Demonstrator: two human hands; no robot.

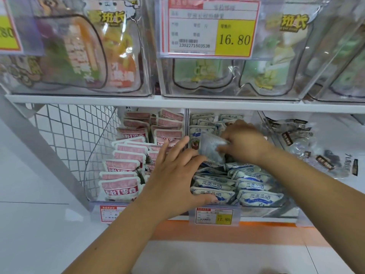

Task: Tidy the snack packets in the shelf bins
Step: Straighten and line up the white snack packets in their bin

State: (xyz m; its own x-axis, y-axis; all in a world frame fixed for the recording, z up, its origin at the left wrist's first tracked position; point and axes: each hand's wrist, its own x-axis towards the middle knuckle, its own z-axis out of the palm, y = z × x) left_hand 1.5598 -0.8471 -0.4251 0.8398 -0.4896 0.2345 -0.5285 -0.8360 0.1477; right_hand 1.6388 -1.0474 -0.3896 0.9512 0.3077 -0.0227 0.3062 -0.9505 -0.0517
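- Fingers [222,148] of our right hand [245,141] pinch one silvery-blue packet [212,148], lifted upright above the middle bin's pile, a bit blurred.
- Our left hand [175,175] is spread flat, fingers apart, holding nothing; palm lies over the left side of the blue-and-white packets [250,186], thumb down on the front row, fingertips reaching over the divider between bins.
- Middle bin [268,211]: clear plastic, lower shelf, blue-and-white packets standing in rough rows; front ones fairly aligned, the ones under the held packet jumbled.
- We see a small price tag [216,215] clipped to that bin's front, yellow field reading 17.80.
- Left bin [92,155]: pink-and-white packets [126,165] in two overlapping columns, tidy enough.
- Right bin [276,133]: clear packets with dark labels [308,147], scattered loosely.
- Upper shelf [177,101]: clear bins with large pouches, orange on the left, green toward the right; big price label [210,27] reads 16.80.
- White wire mesh panel [69,131] closes the shelf's left end.
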